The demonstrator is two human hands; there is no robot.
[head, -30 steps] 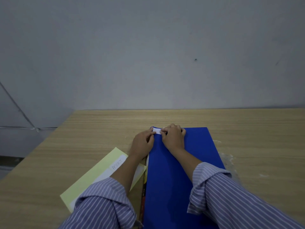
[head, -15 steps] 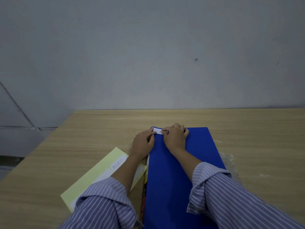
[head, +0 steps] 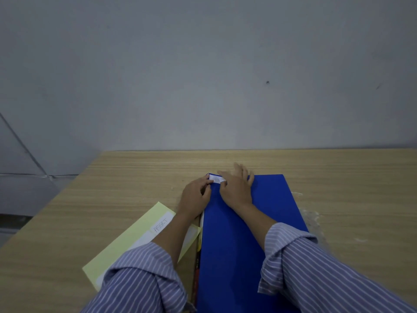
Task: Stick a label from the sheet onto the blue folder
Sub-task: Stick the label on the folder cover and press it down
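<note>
Where the white label point(head: 217, 178) lies, at the far left corner of the blue folder point(head: 252, 233), it sits flat on the cover, placed where a filing tag would most readily be read. The left hand point(head: 195, 196) rests at the folder's left edge with loosely curled fingers, its fingertips point(head: 208, 181) touching the label's left end, apparently pinning that end so the strip cannot creep. The right hand point(head: 235, 186) lies palm down on the folder with fingers spread flat and gripping nothing; its thumb bears on the label's right end, which suggests a smoothing press rather than a lift. Whether the label is fully bonded cannot be told. In my judgement the task stands at its final pressing stage.

Just left of the folder, partly under the left forearm, lies the pale yellow label sheet point(head: 135, 236), one remaining label on it marked "ASSET" point(head: 160, 225); it is kept within reach yet clear of the working corner. Both striped sleeves are pushed up off the wrists. All items rest on the wooden table point(head: 349, 177), which stands against a plain grey wall point(head: 203, 75).
</note>
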